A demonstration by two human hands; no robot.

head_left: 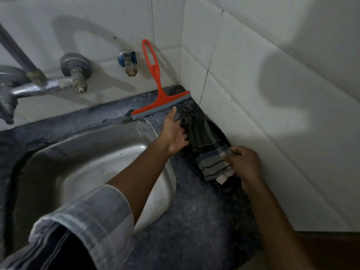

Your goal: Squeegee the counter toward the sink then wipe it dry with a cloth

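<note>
Already your squeegee [155, 90] leans parked against the wall, just beyond your left hand [173, 133], whose spread fingers touch the cloth [206, 149]; your right hand [243, 162] pinches its near end, likely to spread it for drying the counter [194, 211].

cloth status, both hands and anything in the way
Left hand open, fingers on the cloth. Right hand pinching its near end. Squeegee leaning on the wall, untouched, just beyond the cloth.
</note>
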